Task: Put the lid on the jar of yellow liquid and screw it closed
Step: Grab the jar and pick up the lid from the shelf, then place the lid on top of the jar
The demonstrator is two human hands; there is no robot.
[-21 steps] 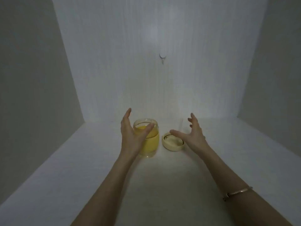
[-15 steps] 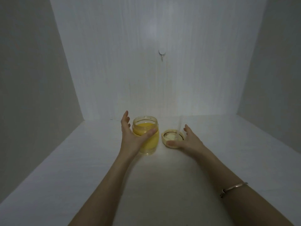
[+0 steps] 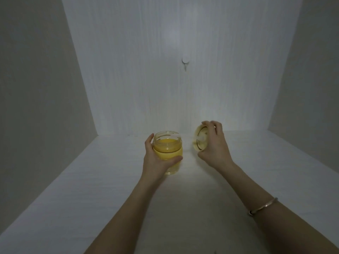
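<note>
An open glass jar of yellow liquid (image 3: pixel 167 143) stands upright on the white surface (image 3: pixel 110 180) near the back wall. My left hand (image 3: pixel 156 162) wraps around its body, thumb across the front. To the right, my right hand (image 3: pixel 214 145) holds the pale yellow lid (image 3: pixel 199 138) lifted off the surface and tilted on edge, its hollow inside facing left toward the jar. The lid is apart from the jar's mouth, roughly level with it.
White walls close in on the left, back and right. A small white hook (image 3: pixel 185 62) sticks to the back wall above the jar. A metal bracelet (image 3: pixel 262 207) sits on my right wrist.
My left hand closed around the jar. My right hand came down on the lid lying on the surface, gripped it, and raised it, tipping it on edge.
</note>
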